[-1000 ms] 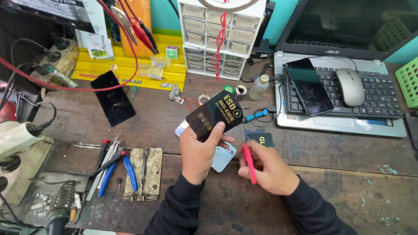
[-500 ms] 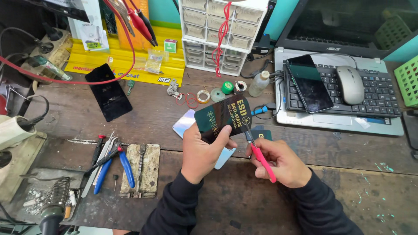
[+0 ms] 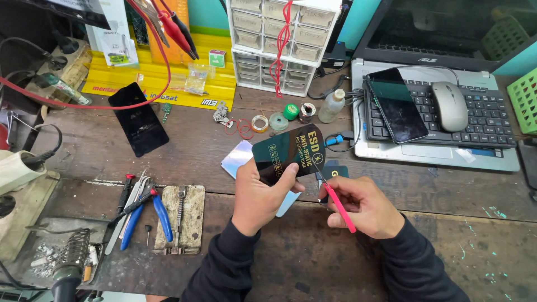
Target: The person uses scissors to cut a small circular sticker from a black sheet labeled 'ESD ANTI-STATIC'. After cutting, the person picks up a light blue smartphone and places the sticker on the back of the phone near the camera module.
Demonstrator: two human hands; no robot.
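My left hand (image 3: pixel 262 196) holds up a dark green and black flat packet (image 3: pixel 288 153) with gold print, thumb across its lower edge. Under that hand a pale iridescent phone (image 3: pixel 239 158) lies back-up on the wooden bench. My right hand (image 3: pixel 363 206) grips a pink-handled thin tool (image 3: pixel 335 198), its metal tip touching the packet's right edge. A second dark card (image 3: pixel 337 170) lies on the bench just behind the right hand.
A laptop (image 3: pixel 436 151) at the right carries a black phone (image 3: pixel 396 105) and a grey mouse (image 3: pixel 449 105). A black phone (image 3: pixel 139 118), blue pliers (image 3: pixel 151 210), a metal holder plate (image 3: pixel 180 218), a white drawer cabinet (image 3: pixel 279 45) and tape rolls (image 3: pixel 277 120) surround the hands.
The packet has tilted and dropped slightly. My right hand has brought the pink tool up from the bench until its tip meets the packet's edge.
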